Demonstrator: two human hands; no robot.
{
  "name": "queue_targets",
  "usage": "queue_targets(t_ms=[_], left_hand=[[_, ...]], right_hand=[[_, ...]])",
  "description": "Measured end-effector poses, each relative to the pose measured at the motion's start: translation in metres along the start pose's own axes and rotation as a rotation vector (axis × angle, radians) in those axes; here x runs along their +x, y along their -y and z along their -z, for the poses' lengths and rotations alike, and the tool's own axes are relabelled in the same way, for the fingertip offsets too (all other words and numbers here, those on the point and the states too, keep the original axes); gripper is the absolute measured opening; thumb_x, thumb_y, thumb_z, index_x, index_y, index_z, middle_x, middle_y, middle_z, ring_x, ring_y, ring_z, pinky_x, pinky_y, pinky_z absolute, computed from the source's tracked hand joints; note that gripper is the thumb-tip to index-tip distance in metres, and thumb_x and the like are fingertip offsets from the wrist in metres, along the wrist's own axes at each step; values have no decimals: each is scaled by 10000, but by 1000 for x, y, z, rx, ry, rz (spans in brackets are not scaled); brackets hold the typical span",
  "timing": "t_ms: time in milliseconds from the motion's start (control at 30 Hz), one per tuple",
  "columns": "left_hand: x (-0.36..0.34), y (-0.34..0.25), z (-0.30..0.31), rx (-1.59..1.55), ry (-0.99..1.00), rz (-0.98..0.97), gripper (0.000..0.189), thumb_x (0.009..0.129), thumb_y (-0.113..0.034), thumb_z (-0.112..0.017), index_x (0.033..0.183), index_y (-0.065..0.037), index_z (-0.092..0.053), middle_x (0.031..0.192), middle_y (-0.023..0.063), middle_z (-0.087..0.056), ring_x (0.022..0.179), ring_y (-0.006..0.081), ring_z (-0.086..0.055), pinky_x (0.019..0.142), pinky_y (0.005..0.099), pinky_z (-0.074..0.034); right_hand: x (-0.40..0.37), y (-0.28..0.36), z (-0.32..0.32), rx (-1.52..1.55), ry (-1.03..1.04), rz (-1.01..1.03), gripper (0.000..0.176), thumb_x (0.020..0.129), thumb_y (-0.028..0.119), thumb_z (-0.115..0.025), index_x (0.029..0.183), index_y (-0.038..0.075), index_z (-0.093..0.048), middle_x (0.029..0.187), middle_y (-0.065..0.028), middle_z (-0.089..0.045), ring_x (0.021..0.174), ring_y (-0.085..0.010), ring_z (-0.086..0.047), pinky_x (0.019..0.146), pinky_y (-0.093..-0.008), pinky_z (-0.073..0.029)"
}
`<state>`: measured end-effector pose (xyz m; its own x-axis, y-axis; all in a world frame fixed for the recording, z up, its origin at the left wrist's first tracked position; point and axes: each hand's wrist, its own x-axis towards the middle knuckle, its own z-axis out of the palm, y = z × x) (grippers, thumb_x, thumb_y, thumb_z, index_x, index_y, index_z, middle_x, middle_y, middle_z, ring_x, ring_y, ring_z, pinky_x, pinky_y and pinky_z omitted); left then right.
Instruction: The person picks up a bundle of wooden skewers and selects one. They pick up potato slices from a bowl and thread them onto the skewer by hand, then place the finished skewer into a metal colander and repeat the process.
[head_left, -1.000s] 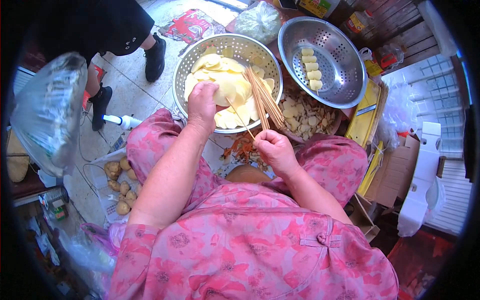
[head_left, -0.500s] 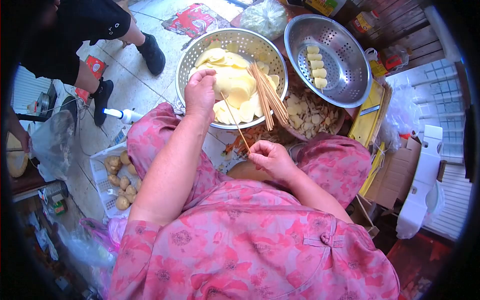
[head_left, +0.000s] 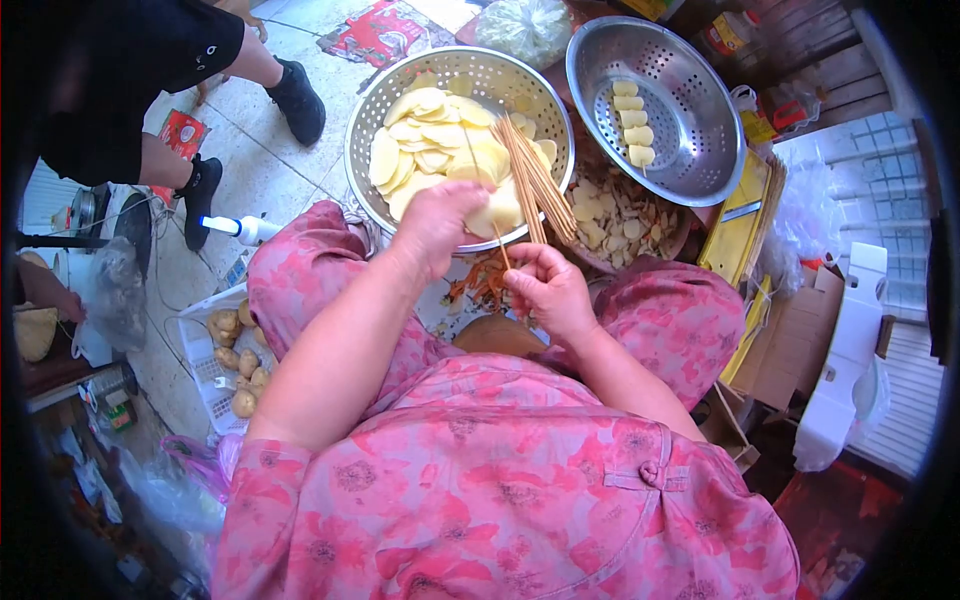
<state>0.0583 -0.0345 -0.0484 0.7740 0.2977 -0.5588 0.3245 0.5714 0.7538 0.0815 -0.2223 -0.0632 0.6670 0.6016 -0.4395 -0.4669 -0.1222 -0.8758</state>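
My left hand (head_left: 440, 228) pinches a pale potato slice (head_left: 497, 212) at the near rim of a perforated metal colander (head_left: 362, 185). My right hand (head_left: 555, 295) grips the lower end of a thin wooden skewer (head_left: 502, 248). The skewer meets the slice and seems to run through it, its thin upper part showing beyond. Many loose potato slices (head_left: 425, 130) fill the colander. A bundle of bare skewers (head_left: 535, 185) leans across its right side. In a second metal colander (head_left: 700, 180) lies a skewer of threaded potato slices (head_left: 633, 125).
Below the second colander are more small slices and peelings (head_left: 620, 225). A white crate of whole potatoes (head_left: 228, 350) stands at left. A bag of greens (head_left: 525, 35) lies beyond. Another person's legs and shoes (head_left: 297, 105) are at upper left, a white bottle (head_left: 255, 230) nearby.
My left hand has come down and right from over the slices, bringing a slice onto the skewer. The right hand has risen slightly, and the skewer now points more steeply upward.
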Motion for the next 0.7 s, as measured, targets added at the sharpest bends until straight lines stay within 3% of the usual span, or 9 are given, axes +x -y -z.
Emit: queue_targets(t_ms=[167, 267, 333, 367, 433, 533, 700], left_hand=[[-18, 17, -15, 128, 187, 214, 257, 866, -154, -576, 1078, -9, -584, 1009, 98, -615, 886, 211, -626, 747, 385, -543], [-7, 4, -14, 287, 78, 136, 278, 843, -175, -613, 1075, -23, -593, 1020, 80, -610, 870, 191, -619, 698, 363, -533], [23, 6, -1, 447, -87, -136, 328, 793, -202, -670, 1062, -28, -600, 1015, 81, -615, 870, 204, -614, 718, 355, -509], [34, 2, 1, 447, -83, -135, 328, 793, -202, -670, 1062, -28, -600, 1015, 81, -615, 870, 204, -614, 718, 355, -509], [50, -4, 3, 1120, -423, -598, 370, 737, -212, -713, 1034, -27, -592, 973, 105, -627, 875, 256, -612, 760, 362, -489], [59, -1, 1, 1387, -415, -466, 355, 711, -226, -724, 980, -44, -579, 944, 153, -612, 955, 301, -575, 831, 396, -457], [63, -5, 3, 1363, -379, -345, 325, 705, -201, -718, 946, -53, -560, 894, 149, -627, 886, 313, -602, 787, 406, -473]], right_hand=[[4, 5, 3, 64, -61, -45, 217, 849, 79, -625, 1046, 10, -567, 718, -8, -579, 546, -66, -523, 469, -209, -449], [4, 7, 7, 44, -47, -45, 185, 858, 104, -620, 1015, 15, -583, 727, -8, -587, 548, -62, -524, 478, -213, -456], [4, 8, 10, 79, -57, -61, 172, 861, 113, -619, 1000, 16, -588, 727, -5, -586, 549, -61, -524, 484, -213, -458], [4, 9, 12, 111, -68, -74, 162, 864, 122, -618, 984, 17, -593, 727, -1, -585, 549, -60, -524, 489, -214, -460], [1, 9, 13, 112, -81, -70, 162, 865, 127, -619, 981, 18, -592, 727, -1, -585, 549, -60, -523, 491, -214, -459], [-3, 10, 17, 114, -97, -59, 160, 865, 131, -620, 977, 21, -592, 729, 0, -585, 549, -61, -520, 495, -212, -455], [-9, 11, 22, 130, -120, -51, 156, 864, 133, -623, 972, 25, -593, 729, 1, -584, 551, -58, -512, 503, -207, -443]])
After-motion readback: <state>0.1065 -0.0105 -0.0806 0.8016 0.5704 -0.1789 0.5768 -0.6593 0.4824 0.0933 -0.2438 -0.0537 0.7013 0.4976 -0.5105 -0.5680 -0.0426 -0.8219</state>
